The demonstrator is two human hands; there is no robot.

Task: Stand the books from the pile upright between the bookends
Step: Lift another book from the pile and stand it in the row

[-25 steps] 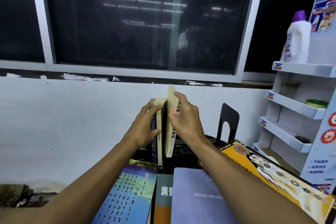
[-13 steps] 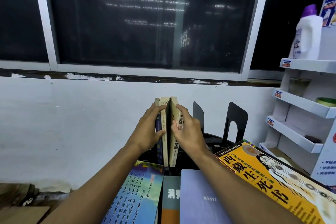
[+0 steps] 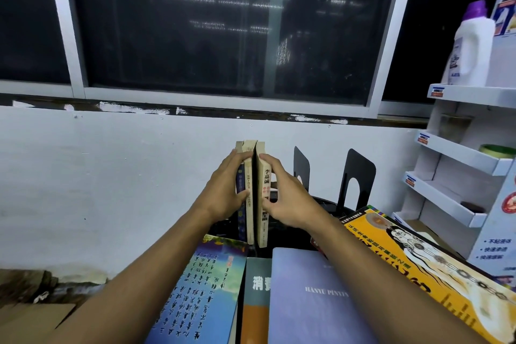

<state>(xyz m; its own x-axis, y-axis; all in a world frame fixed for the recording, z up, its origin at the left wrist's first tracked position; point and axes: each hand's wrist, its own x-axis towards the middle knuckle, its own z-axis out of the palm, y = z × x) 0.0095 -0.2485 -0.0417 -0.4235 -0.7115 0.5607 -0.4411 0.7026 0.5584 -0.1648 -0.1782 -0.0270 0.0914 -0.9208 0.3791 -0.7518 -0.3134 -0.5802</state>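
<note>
Three books stand upright side by side against the white wall. My left hand grips the two left ones, a dark blue book and a cream book, thumb on their spines. My right hand holds the right cream book, which has Chinese characters on its spine, thumb in front and fingers on its right cover. A thin dark gap separates it from the others. Two black bookends stand free to the right. The pile lies flat in front: a blue book, a teal-orange book, a lilac book, a yellow book.
A white shelf rack stands at the right, with a white detergent bottle on its top shelf. A dark window runs above the wall. Cardboard lies at the lower left.
My right hand brought the raised, tilted cream book down until it stands level with the other two. My left hand stayed on the left books.
</note>
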